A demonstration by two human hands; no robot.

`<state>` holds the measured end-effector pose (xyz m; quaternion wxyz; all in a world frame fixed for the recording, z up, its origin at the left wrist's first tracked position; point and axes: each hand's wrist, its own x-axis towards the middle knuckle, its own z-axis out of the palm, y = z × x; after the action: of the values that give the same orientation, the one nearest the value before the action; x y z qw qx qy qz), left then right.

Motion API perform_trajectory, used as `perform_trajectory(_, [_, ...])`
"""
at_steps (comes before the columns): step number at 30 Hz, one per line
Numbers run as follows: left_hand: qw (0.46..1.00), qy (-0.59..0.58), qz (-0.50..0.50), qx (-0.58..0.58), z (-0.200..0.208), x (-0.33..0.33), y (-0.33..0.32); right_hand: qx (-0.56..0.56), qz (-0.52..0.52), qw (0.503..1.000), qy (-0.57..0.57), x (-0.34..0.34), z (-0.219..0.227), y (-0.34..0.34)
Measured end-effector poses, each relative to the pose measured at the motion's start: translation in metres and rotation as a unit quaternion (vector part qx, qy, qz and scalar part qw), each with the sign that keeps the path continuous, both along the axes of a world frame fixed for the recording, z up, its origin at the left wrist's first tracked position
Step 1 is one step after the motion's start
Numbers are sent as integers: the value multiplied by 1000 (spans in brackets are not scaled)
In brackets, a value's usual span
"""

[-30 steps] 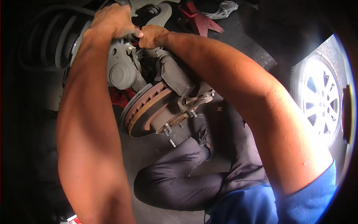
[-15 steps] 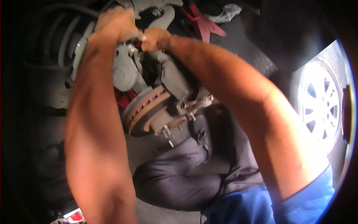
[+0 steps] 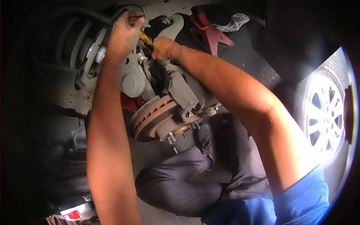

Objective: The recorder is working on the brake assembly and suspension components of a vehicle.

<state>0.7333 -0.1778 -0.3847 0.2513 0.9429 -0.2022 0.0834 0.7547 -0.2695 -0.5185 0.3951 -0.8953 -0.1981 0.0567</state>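
My left hand (image 3: 127, 32) is raised among the suspension parts, its fingers curled and the thumb pressed toward them; what they grip is hidden. A worn yellow, handle-like piece (image 3: 145, 38) shows in the gap between my hands and reaches the fingers of my right hand (image 3: 165, 48). That hand is closed, but its far side hides what is in it. Below sit a pale suspension arm with a round end (image 3: 133, 84), a grey brake caliper (image 3: 183, 90) and a rusty brake disc (image 3: 150, 122) with bare wheel studs (image 3: 171, 138).
A coil spring (image 3: 80, 45) stands left of my left forearm. Behind the hands are a red jack stand (image 3: 212, 35) and crumpled clear plastic (image 3: 233, 23). A wheel (image 3: 325, 116) leans at the right. My bent leg (image 3: 180, 170) lies beneath the disc.
My left hand has shifted slightly right and its fingers have curled, uncovering the yellow piece. My right hand sits slightly lower and further right. The whole view has shifted a little.
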Motion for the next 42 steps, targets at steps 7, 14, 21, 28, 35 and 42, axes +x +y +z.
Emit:
perform_trajectory(7, [884,-222,25,410,11,15,14,99,17,981,166,-15,19,20])
perform_trajectory(14, [887,-142,23,439,32,13,-6,72,-40,996,40,-4,5,18])
perform_trajectory(21, [992,121,14,13,20,30,8,112,-50,991,47,-15,12,19])
perform_trajectory(28, [918,283,33,-275,14,35,10,128,-63,964,225,-13,25,33])
perform_trajectory(35, [917,217,19,-334,4,21,8,43,-105,993,33,-6,13,31])
perform_trajectory(42, [855,155,27,-494,-16,37,9,24,-119,992,31,-10,14,31])
